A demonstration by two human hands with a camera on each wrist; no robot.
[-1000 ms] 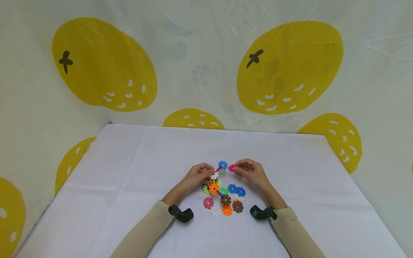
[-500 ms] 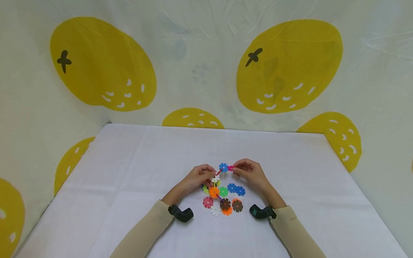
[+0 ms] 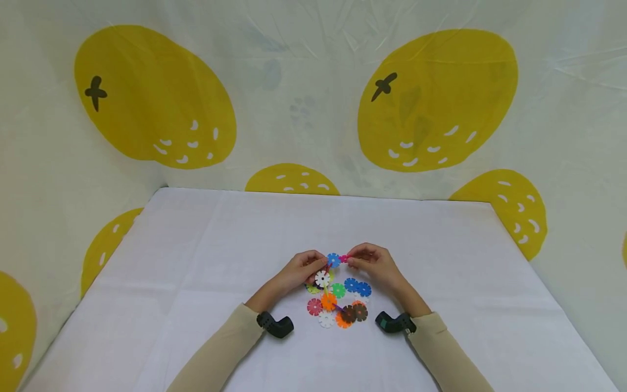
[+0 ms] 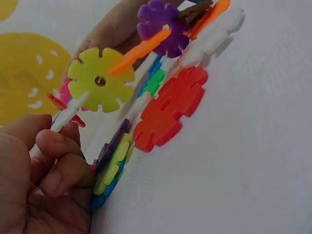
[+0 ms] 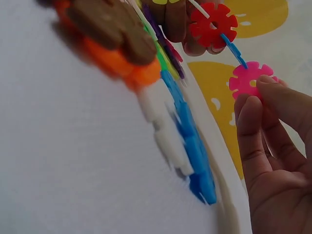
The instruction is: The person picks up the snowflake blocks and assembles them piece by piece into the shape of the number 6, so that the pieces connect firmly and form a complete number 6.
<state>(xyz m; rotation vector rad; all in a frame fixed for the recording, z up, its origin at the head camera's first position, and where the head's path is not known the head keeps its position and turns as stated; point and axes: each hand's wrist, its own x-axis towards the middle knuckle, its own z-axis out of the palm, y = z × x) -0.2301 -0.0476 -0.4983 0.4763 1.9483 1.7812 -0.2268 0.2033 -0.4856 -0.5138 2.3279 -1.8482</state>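
Observation:
A chain of slotted plastic snowflake discs hangs between both hands: pink, blue, red, white, yellow, orange, purple and brown. My left hand [image 3: 300, 270] pinches the chain near its red disc [image 5: 213, 27] and white disc [image 3: 322, 279]; its exact contact is partly hidden. My right hand [image 3: 376, 265] pinches the pink disc [image 5: 251, 80] between thumb and fingers. The pink disc's edge meets the blue disc [image 3: 333, 260], slot to slot. Lower down hang the yellow disc [image 4: 101, 79], orange disc [image 3: 329, 301], purple disc [image 4: 163, 28] and brown disc [image 3: 349, 313].
Loose discs lie on the white tabletop [image 3: 220, 245] below the hands: blue discs [image 3: 363, 289], a green one [image 3: 338, 290], a red one [image 3: 315, 307], a white one [image 3: 326, 319] and several more, some overlapping. A fruit-patterned cloth [image 3: 299, 141] stands behind the table.
The pink disc, apart from the blue one a second ago, now meets its edge. My right hand has moved slightly left, and the chain's lower end has shifted down and to the right.

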